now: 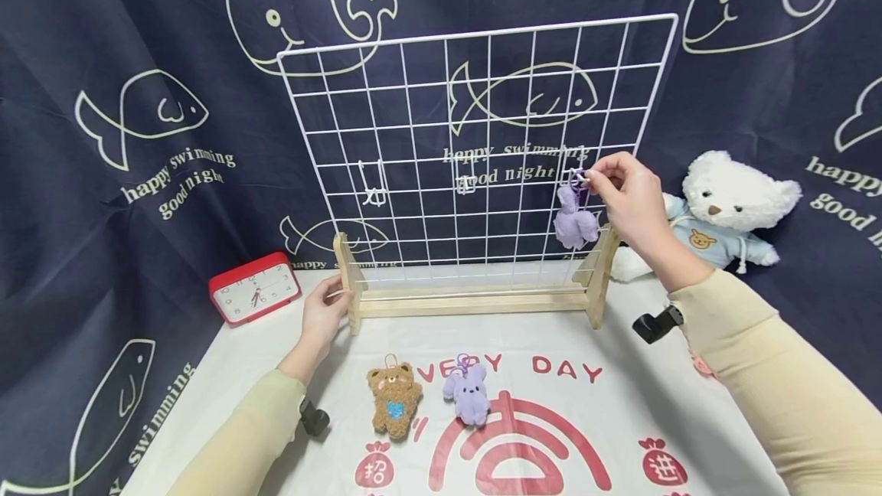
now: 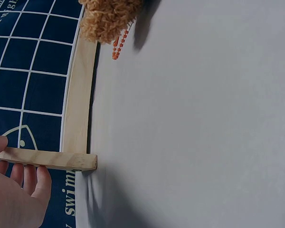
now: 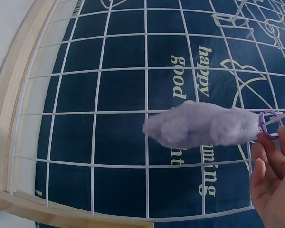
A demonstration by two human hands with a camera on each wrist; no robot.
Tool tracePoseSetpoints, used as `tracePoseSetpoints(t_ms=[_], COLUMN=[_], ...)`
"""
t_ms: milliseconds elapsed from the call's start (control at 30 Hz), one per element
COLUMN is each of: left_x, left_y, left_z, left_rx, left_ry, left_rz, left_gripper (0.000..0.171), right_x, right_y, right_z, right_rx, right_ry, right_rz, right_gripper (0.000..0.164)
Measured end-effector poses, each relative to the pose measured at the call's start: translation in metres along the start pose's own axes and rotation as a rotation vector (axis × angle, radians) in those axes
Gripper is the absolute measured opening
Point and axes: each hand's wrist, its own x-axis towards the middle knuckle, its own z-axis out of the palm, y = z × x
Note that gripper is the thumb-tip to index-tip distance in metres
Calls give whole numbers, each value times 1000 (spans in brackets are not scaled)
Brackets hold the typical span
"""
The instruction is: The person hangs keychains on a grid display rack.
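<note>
My right hand [image 1: 632, 197] pinches the purple ring of a lilac plush keychain [image 1: 576, 222] at a white hook on the right of the wire grid [image 1: 475, 37]. In the right wrist view the plush [image 3: 199, 124] hangs from its ring [image 3: 270, 124], which surrounds or touches the hook's prong; I cannot tell how far on it is. My left hand [image 1: 324, 314] grips the left upright of the wooden stand [image 1: 475, 304], thumb on one side and fingers on the other, as the left wrist view shows the wooden upright [image 2: 47, 158].
A brown bear keychain [image 1: 395, 400] and another lilac plush keychain [image 1: 470, 393] lie on the white tablecloth. White hooks [image 1: 374, 196] hang at the grid's left and middle. A red clock [image 1: 255, 288] stands left, a white teddy bear [image 1: 723, 209] right behind my arm.
</note>
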Motion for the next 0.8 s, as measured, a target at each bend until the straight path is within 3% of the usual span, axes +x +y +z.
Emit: tracePoseSetpoints(t_ms=[667, 800], left_x=[3, -3], left_y=[3, 15], left_z=[-2, -1], left_rx=[-9, -9], left_ry=[-8, -21], left_rz=[-18, -13], left_gripper=[47, 46], right_x=[2, 3], right_y=[5, 7], right_z=[8, 5], right_rx=[-43, -38], right_ry=[-9, -5], right_rz=[6, 3], right_gripper=[18, 21])
